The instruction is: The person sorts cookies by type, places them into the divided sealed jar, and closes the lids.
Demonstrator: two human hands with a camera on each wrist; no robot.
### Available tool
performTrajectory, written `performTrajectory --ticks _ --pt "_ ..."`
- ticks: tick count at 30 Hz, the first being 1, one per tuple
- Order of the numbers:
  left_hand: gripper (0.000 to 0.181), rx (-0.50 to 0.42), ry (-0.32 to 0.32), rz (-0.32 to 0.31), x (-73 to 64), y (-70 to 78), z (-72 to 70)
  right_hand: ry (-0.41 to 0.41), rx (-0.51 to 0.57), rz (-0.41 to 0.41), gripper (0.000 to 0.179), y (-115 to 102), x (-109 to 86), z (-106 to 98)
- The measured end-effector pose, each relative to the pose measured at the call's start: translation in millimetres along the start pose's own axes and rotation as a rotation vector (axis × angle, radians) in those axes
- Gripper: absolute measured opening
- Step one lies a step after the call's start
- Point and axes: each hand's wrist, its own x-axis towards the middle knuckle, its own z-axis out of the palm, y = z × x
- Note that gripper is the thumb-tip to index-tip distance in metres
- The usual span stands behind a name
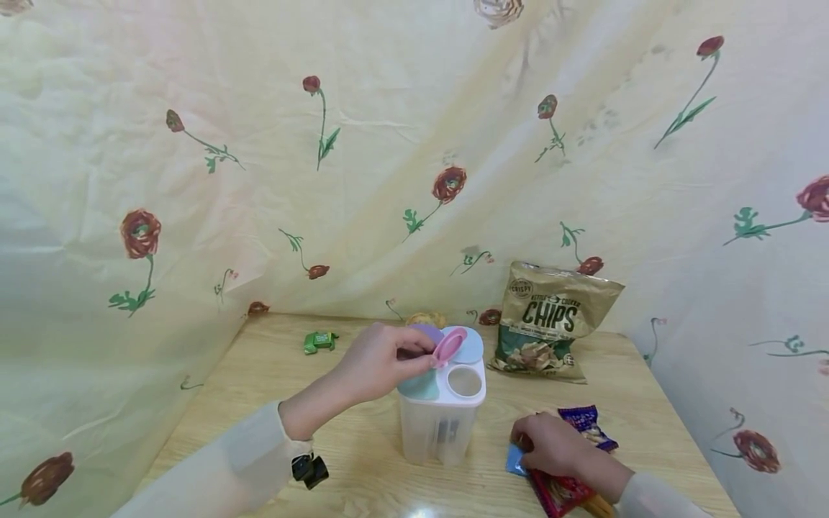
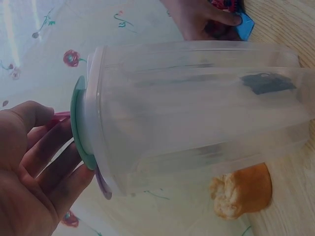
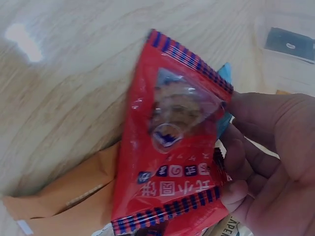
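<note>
**Chips, Bread and Green Packets Under a Flowered Cloth**

Toward the back right of your wood-grain table [image 1: 259,374], you have a gold-and-green chips bag [image 1: 540,324] standing upright, its printed front facing you. To your back left lie small green packets [image 1: 320,342], well apart from the bag. Between them, near the back, you can spot a piece of bread [image 2: 246,191] with a brown crust and a pale, rough end. Around you hangs a cream cloth [image 1: 363,216] patterned with red flowers.
</note>
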Motion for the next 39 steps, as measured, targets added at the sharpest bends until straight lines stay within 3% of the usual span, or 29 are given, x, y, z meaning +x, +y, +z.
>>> performTrajectory --ticks 11,20,25,30,39 --pt "0.012 0.000 -0.009 -0.006 1.1 -0.1 -0.9 -0.011 0.202 -0.078 0.019 -1.1 -2.0 -15.0" --pt "0.012 0.000 -0.011 0.012 0.8 -0.8 -2.4 0.080 0.183 -0.055 0.013 -13.7 -7.5 -36.1" --pt "0.011 0.005 -0.010 0.019 0.9 -0.8 -2.6 0.190 0.181 -0.047 0.014 -29.2 -12.3 -62.4" --pt "0.011 0.013 -0.015 0.005 0.9 0.0 -3.2 0.279 0.210 -0.064 0.029 -50.0 -19.3 -96.2" --pt "0.010 0.016 -0.019 0.023 1.9 -0.3 -3.1 0.379 0.260 -0.121 0.023 -82.7 -32.7 -147.5"
